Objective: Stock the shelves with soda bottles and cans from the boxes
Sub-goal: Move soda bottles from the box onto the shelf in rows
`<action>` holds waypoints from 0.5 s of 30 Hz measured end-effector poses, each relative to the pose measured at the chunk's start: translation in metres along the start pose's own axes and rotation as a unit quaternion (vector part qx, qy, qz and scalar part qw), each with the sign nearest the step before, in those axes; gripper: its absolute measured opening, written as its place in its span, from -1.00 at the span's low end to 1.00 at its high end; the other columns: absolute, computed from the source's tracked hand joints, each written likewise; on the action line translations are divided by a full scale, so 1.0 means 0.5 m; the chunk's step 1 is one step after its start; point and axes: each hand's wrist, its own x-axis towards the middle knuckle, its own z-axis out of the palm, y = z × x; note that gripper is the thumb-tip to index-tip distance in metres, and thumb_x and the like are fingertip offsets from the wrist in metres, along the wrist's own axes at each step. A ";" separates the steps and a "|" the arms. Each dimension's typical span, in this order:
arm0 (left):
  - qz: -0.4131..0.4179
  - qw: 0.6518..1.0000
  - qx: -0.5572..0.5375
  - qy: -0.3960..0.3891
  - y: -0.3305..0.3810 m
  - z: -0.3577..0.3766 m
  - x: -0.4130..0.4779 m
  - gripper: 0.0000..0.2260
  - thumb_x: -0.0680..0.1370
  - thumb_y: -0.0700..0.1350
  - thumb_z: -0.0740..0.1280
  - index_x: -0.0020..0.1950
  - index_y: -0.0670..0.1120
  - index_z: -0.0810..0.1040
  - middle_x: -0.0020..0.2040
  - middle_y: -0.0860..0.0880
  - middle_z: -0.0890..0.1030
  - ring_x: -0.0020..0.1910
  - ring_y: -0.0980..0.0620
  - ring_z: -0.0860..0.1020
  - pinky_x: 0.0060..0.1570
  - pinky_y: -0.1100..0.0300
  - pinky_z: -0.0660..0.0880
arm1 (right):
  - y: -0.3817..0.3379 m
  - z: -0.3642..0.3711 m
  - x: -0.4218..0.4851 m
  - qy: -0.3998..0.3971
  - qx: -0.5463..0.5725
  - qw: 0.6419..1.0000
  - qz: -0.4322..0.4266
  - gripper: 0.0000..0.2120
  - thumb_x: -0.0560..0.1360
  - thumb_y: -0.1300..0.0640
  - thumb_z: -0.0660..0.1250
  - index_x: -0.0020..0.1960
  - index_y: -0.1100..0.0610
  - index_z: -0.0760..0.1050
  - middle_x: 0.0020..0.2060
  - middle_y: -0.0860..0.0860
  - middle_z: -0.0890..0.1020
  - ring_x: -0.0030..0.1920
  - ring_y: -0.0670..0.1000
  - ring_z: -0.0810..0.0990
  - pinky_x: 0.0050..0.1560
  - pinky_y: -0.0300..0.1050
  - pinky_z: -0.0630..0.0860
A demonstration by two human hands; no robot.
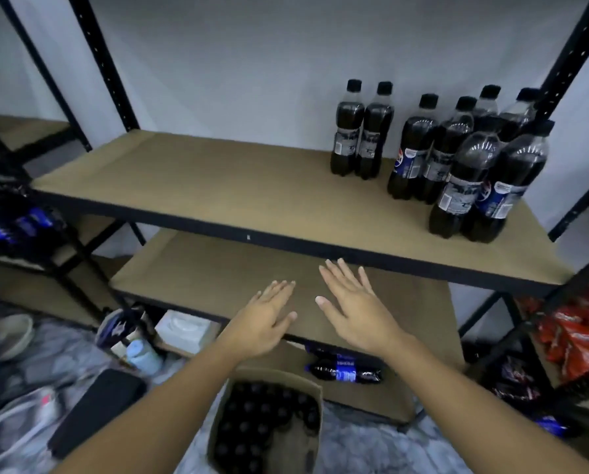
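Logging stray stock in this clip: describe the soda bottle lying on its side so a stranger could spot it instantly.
On the black metal rack, go down to the lowest brown board, behind the open cardboard box of bottles on the floor. The bottle there holds dark soda and has a blue label; unlike the upright bottles on the upper shelf, it lies flat.

Bottles (440, 155) at the upper shelf's (218, 186) right end; box (265, 422) on the floor below.

Matt brown fibreboard shelf (218, 179), glossy plastic bottles (464, 186) (dark soda inside), cardboard box (312, 388)
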 end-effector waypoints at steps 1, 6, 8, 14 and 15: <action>-0.022 1.000 -0.009 -0.004 0.001 0.022 -0.028 -0.43 0.71 0.09 0.16 0.68 0.00 0.06 0.67 -0.03 0.11 0.65 0.06 -0.02 0.60 0.14 -0.01 | 0.000 0.018 -0.016 -0.029 0.007 1.000 -0.002 -0.39 0.71 -0.20 -0.04 0.68 0.04 -0.02 0.65 -0.11 -0.06 0.61 -0.14 -0.28 0.62 0.08 -0.27; -0.107 0.993 -0.017 -0.041 -0.009 0.130 -0.156 -0.42 0.71 0.08 0.18 0.67 -0.06 0.10 0.66 -0.06 0.13 0.65 0.01 0.04 0.56 0.18 0.02 | 0.015 0.117 -0.104 -0.134 0.017 0.991 -0.024 -0.40 0.71 -0.19 -0.06 0.68 0.03 -0.01 0.65 -0.10 0.03 0.63 -0.12 -0.18 0.62 0.01 -0.22; -0.136 0.989 -0.019 -0.051 -0.011 0.165 -0.203 -0.43 0.71 0.07 0.19 0.66 -0.08 0.13 0.65 -0.09 0.16 0.64 -0.02 0.07 0.56 0.17 0.04 | 0.020 0.156 -0.139 -0.167 0.022 0.985 -0.029 -0.41 0.72 -0.16 -0.03 0.67 0.05 0.01 0.65 -0.08 0.08 0.64 -0.10 -0.13 0.63 0.02 -0.17; -0.192 0.974 -0.039 -0.111 -0.015 0.227 -0.284 -0.43 0.73 0.08 0.14 0.67 -0.10 0.07 0.67 -0.09 0.09 0.66 -0.01 -0.01 0.58 0.14 0.03 | 0.033 0.258 -0.213 -0.230 0.041 0.972 -0.020 -0.44 0.73 -0.12 -0.01 0.66 0.08 0.07 0.64 -0.04 0.14 0.64 -0.07 -0.04 0.63 -0.04 -0.10; -0.198 0.973 -0.046 -0.112 -0.016 0.233 -0.288 -0.43 0.73 0.07 0.13 0.68 -0.10 0.07 0.67 -0.08 0.08 0.66 -0.01 -0.02 0.57 0.16 0.03 | 0.036 0.269 -0.219 -0.237 0.043 0.971 -0.015 -0.44 0.73 -0.11 0.00 0.66 0.07 0.07 0.64 -0.04 0.14 0.64 -0.06 -0.02 0.63 -0.05 -0.09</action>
